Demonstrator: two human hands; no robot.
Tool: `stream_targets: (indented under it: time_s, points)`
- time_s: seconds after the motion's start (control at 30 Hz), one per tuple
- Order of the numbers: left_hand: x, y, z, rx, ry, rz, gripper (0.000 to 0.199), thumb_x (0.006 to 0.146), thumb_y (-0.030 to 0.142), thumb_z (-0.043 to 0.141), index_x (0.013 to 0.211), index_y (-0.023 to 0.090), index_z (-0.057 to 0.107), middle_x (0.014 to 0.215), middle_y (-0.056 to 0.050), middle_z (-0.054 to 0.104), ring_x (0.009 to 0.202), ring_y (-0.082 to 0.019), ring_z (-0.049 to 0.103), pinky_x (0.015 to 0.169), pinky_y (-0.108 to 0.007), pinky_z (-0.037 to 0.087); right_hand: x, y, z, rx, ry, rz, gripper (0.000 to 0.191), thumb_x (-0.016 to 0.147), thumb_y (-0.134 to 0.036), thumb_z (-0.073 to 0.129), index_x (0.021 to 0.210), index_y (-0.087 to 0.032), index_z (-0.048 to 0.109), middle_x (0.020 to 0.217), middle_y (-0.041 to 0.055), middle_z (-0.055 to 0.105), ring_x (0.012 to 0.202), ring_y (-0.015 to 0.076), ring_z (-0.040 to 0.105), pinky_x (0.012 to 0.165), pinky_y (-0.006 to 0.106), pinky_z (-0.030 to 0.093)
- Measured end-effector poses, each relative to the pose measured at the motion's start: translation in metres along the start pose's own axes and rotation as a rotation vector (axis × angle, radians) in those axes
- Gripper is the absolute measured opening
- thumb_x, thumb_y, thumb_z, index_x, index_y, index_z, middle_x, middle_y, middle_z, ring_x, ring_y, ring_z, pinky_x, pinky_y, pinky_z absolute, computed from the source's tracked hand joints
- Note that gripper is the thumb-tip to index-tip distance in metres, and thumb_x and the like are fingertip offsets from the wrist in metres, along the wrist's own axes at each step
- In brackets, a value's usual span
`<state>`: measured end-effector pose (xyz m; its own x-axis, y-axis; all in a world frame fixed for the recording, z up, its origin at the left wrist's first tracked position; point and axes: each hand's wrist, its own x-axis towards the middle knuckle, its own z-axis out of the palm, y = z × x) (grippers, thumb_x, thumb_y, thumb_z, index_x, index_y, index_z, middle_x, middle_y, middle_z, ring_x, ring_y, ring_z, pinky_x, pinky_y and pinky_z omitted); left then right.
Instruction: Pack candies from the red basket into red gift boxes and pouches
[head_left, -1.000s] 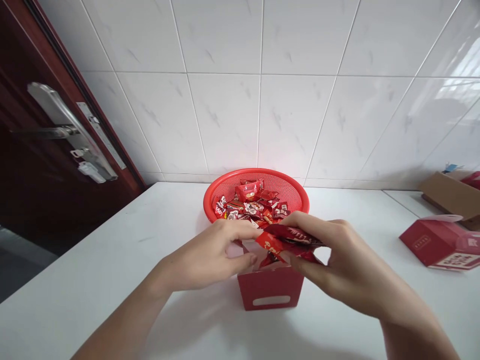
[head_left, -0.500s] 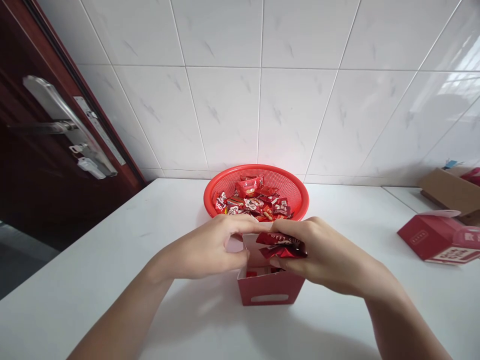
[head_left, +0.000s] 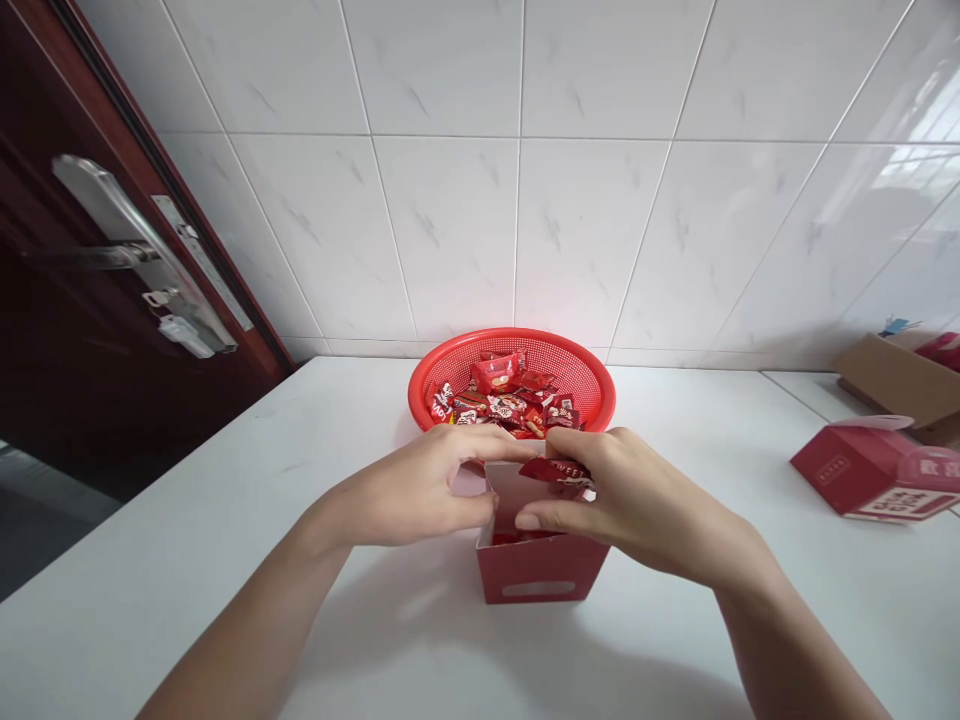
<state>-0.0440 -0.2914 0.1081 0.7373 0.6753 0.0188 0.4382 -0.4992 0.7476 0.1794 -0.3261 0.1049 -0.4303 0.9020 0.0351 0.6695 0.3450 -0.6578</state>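
An open red box (head_left: 541,574) stands on the white table, with red wrappers partly visible inside. My left hand (head_left: 420,487) grips the box's left wall between thumb and fingers. Over the box's right side, my right hand (head_left: 615,497) holds a red-wrapped candy (head_left: 556,470) under its fingers, its thumb apart below. Just behind both hands is a red mesh basket (head_left: 600,385) with many red-wrapped candies (head_left: 501,373) in it.
A closed red box (head_left: 847,470) lies at the right, near a brown cardboard box (head_left: 900,380). White wall tiles rise behind the table (head_left: 225,480). A dark red door (head_left: 45,330) with a metal handle is at the left.
One of the wrapped candies has left my right hand, and more red shows inside the box. The right thumb has moved left, away from the fingers. My left hand has barely moved.
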Motion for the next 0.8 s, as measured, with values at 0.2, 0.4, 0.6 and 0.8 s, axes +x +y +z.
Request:
stream_targets:
  time_s: [0.2, 0.4, 0.6, 0.8]
  points:
    - [0.0003, -0.0001, 0.0009, 0.003, 0.021, 0.018, 0.054, 0.088, 0.011, 0.056, 0.136, 0.031, 0.068, 0.139, 0.000, 0.067, 0.124, -0.025, 0.062, 0.105, -0.037, 0.052, -0.0001, 0.0010, -0.0001, 0.005, 0.069, -0.042, 0.025, 0.096, -0.028, 0.052, 0.075, -0.023, 0.040, 0.063, -0.0058, 0.043, 0.054, 0.0105, 0.031, 0.045, 0.024, 0.025]
    - [0.0006, -0.0032, 0.0005, -0.004, 0.010, 0.011, 0.054, 0.087, 0.015, 0.060, 0.137, 0.032, 0.067, 0.138, -0.001, 0.068, 0.126, -0.025, 0.062, 0.105, -0.036, 0.052, -0.0002, -0.0010, -0.0032, 0.013, -0.048, -0.076, 0.024, 0.093, -0.020, 0.051, 0.069, -0.021, 0.051, 0.062, -0.0026, 0.054, 0.053, 0.0105, 0.039, 0.047, 0.025, 0.027]
    - [0.0017, -0.0004, -0.0002, 0.010, 0.009, 0.013, 0.061, 0.083, 0.009, 0.054, 0.137, 0.034, 0.067, 0.141, 0.002, 0.066, 0.129, -0.024, 0.060, 0.108, -0.037, 0.050, 0.0006, -0.0006, -0.0055, -0.055, -0.066, -0.061, 0.022, 0.090, -0.013, 0.050, 0.074, -0.020, 0.063, 0.065, -0.0019, 0.063, 0.054, 0.0109, 0.046, 0.049, 0.025, 0.031]
    - [0.0029, -0.0029, 0.0001, 0.003, 0.028, -0.022, 0.057, 0.083, 0.013, 0.056, 0.136, 0.033, 0.068, 0.139, 0.000, 0.067, 0.123, -0.025, 0.063, 0.101, -0.037, 0.055, 0.0002, 0.0003, -0.0082, 0.026, -0.003, -0.087, 0.017, 0.093, -0.019, 0.055, 0.087, -0.021, 0.071, 0.079, 0.0000, 0.073, 0.067, 0.0136, 0.063, 0.057, 0.025, 0.044]
